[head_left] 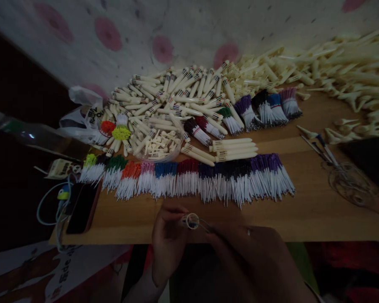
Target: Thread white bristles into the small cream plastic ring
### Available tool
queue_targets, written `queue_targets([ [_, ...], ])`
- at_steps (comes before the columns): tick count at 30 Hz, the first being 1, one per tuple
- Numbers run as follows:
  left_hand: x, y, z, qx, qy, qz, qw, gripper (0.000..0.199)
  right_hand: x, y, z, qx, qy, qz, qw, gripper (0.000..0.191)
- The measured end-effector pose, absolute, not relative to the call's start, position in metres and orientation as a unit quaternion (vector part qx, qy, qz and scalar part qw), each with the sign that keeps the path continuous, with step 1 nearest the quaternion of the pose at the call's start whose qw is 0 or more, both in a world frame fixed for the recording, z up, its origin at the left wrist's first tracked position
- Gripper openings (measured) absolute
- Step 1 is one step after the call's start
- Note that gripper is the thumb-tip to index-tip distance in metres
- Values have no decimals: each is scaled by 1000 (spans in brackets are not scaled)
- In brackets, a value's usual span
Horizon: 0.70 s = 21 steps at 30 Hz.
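My left hand is closed round a cream pen barrel, whose round open end faces me. A thin two-pronged tool that looks like tweezers reaches from the fingers of my right hand to the barrel's opening. My right fingers are pinched on it, partly in shadow. Beyond the hands runs a row of thin white pen refills, sorted by coloured ends. Several cream pen barrels lie behind that row.
Behind stand a heap of pens, a tub of small cream parts and refill bundles. More cream parts are piled right. A phone and bottle are left; a dark flat object lies right.
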<state>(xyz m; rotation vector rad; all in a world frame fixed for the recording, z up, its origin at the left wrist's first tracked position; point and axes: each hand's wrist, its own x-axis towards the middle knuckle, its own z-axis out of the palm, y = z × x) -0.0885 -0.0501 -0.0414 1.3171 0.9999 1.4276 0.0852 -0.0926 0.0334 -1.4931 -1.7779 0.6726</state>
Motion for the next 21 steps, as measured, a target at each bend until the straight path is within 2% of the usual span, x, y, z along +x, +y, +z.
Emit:
queue_targets([
  [5, -88, -52, -40, 531, 414, 582, 456, 20, 84, -92, 35, -583, -692, 260, 337, 29],
  [9, -87, -52, -38, 519, 417, 576, 475, 20, 83, -89, 38, -574, -714, 216, 338, 49],
  [11, -86, -51, -37, 515, 413, 571, 488, 18, 82, -87, 40, -562, -735, 190, 329, 53],
  [15, -85, -51, -36, 512, 406, 570, 498, 17, 80, -84, 45, -550, -756, 133, 329, 55],
  [21, -86, -52, -38, 530, 412, 571, 474, 16, 81, -88, 44, -556, -751, 152, 322, 45],
])
